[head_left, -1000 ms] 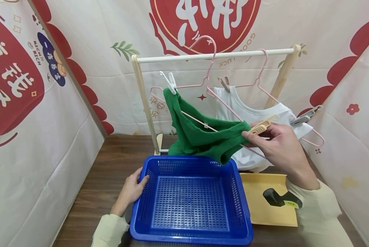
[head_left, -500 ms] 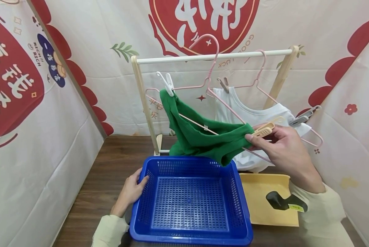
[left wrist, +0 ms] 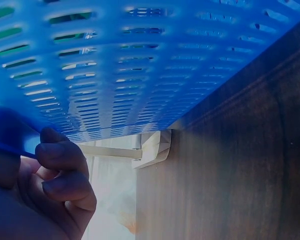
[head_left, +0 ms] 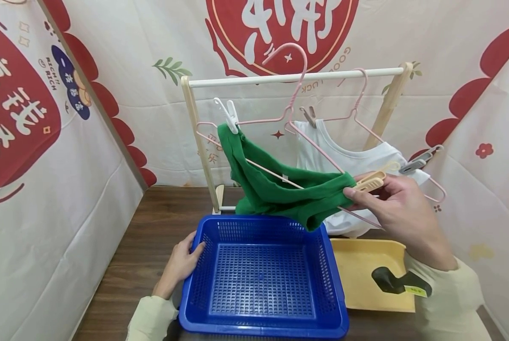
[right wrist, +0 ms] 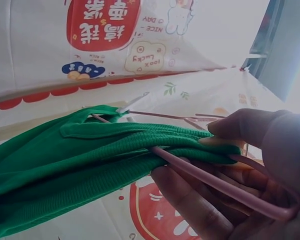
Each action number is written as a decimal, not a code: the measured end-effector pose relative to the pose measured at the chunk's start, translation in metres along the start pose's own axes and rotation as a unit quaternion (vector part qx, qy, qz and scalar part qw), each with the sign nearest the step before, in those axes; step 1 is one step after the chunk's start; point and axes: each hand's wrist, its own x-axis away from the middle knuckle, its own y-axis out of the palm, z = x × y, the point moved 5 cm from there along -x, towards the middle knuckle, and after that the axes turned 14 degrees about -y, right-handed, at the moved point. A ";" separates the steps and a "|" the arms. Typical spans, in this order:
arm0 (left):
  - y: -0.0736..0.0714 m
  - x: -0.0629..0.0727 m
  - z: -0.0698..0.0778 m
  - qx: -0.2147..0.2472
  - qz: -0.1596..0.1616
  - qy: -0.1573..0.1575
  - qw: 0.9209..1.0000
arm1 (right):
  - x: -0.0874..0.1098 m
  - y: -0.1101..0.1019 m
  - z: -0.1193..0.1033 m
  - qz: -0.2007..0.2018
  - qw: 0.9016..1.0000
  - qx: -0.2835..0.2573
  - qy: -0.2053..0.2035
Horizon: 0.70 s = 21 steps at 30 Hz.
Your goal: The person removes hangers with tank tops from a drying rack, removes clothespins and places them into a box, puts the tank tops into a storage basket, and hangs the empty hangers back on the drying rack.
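Observation:
My right hand (head_left: pixel 401 208) pinches the right shoulder of a green tank top (head_left: pixel 275 187) between thumb and fingers, beside a cream clothespin (head_left: pixel 370 182). A pink hanger (head_left: pixel 322 150) runs through the top. Its hook overlaps the rack's rail in the head view. At the top's left shoulder sits a white clothespin (head_left: pixel 232 118). In the right wrist view, the hanger's end (right wrist: pixel 225 190) passes under the ribbed green cloth (right wrist: pixel 155 135) into the palm. My left hand (head_left: pixel 182 259) grips the left rim of a blue basket (head_left: pixel 338 284), its fingers (left wrist: pixel 67 155) curled outside the wall.
A white tank top (head_left: pixel 348 156) hangs behind on another pink hanger, held by brown and grey clothespins (head_left: pixel 420 161). The wooden rack (head_left: pixel 200 147) with its white rail (head_left: pixel 245 81) stands at the back. A yellow tray (head_left: pixel 356 279) lies right of the basket, below my right forearm.
My right hand has shifted right and slightly down, drawing the green tank top's shoulder with it. The pink hanger's hook has moved right and up a little. My left hand stays on the basket.

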 end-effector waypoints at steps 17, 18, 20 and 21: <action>0.000 -0.001 0.000 -0.002 -0.002 -0.009 1.000 | 0.005 -0.007 -0.004 -0.001 0.990 -0.141 0.017; 0.000 -0.001 0.000 -0.002 -0.001 -0.008 1.000 | 0.006 -0.008 -0.004 -0.001 0.989 -0.146 0.021; 0.000 -0.001 0.000 -0.003 0.001 -0.008 1.000 | 0.007 -0.008 -0.003 -0.001 0.987 -0.157 0.029; 0.000 0.000 0.001 -0.003 0.000 -0.008 1.000 | 0.007 -0.008 -0.003 0.001 0.987 -0.158 0.032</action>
